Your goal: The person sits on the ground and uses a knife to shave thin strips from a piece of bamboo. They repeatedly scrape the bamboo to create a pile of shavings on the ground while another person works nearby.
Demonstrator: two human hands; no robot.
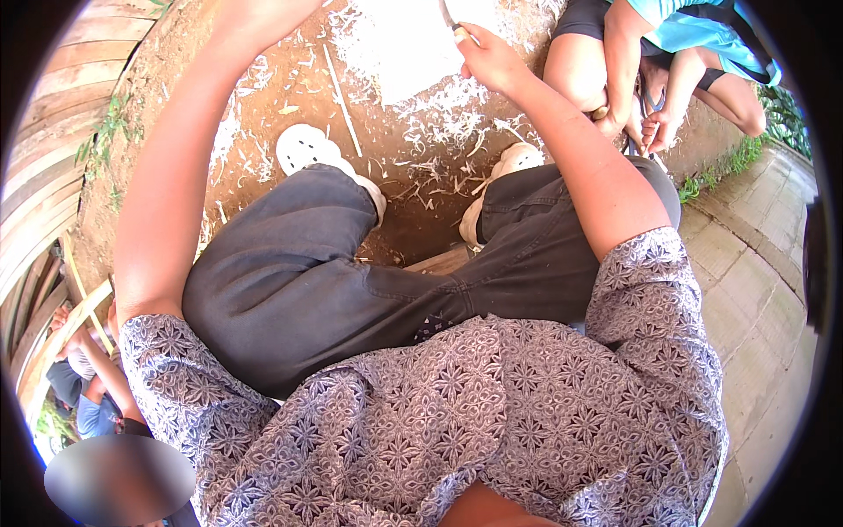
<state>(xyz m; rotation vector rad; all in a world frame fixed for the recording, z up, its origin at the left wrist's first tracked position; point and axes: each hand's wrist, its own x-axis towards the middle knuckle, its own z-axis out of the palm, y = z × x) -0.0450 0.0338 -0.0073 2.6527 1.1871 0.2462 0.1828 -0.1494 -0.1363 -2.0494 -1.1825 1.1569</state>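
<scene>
My right hand [490, 60] is closed around the wooden handle of a small knife [457, 31] at the top of the view, its blade against the edge of a pale white block of wood [395, 44] standing on the dirt. My left arm reaches up the left side, and my left hand [263, 13] is cut off by the upper edge, so its fingers are hidden. It lies near the block's left side. White shavings [439, 101] are scattered around the block, in front of my knees.
My white shoes [307, 149] rest on the reddish dirt among thin wood slivers [342, 97]. Another person in a turquoise shirt [694, 26] crouches at the upper right. Wooden planks [53, 132] line the left; paving stones [746, 290] run along the right. A third person sits at the lower left.
</scene>
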